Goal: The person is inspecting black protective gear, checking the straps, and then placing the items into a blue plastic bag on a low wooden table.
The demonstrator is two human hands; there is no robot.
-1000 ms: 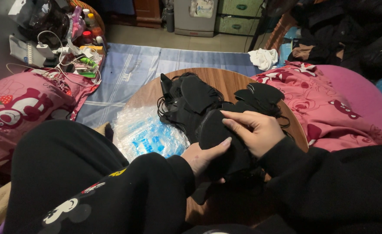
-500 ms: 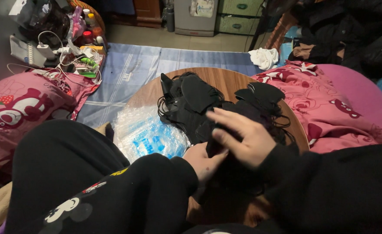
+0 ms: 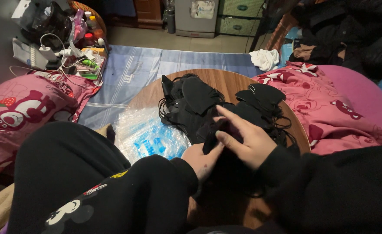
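Observation:
A heap of black face masks (image 3: 195,104) with thin ear loops lies on a round wooden table (image 3: 225,80). A second, smaller stack of black masks (image 3: 264,97) sits to its right. My left hand (image 3: 204,158) and my right hand (image 3: 245,138) meet at the table's near side, both gripping one black mask (image 3: 210,141) between them. My right fingers lie over its top. Black sleeves cover both arms. The lower part of the held mask is hidden by my hands.
A pile of clear and blue plastic wrappers (image 3: 149,136) lies on the table's left. Pink printed bedding (image 3: 21,108) is at left and pink bedding (image 3: 329,108) at right. A cluttered table with cables and bottles (image 3: 65,43) stands at far left. A blue mat (image 3: 156,65) covers the floor.
My right hand has slid left and down over the mask toward my left hand. The left hand has stayed in place under it.

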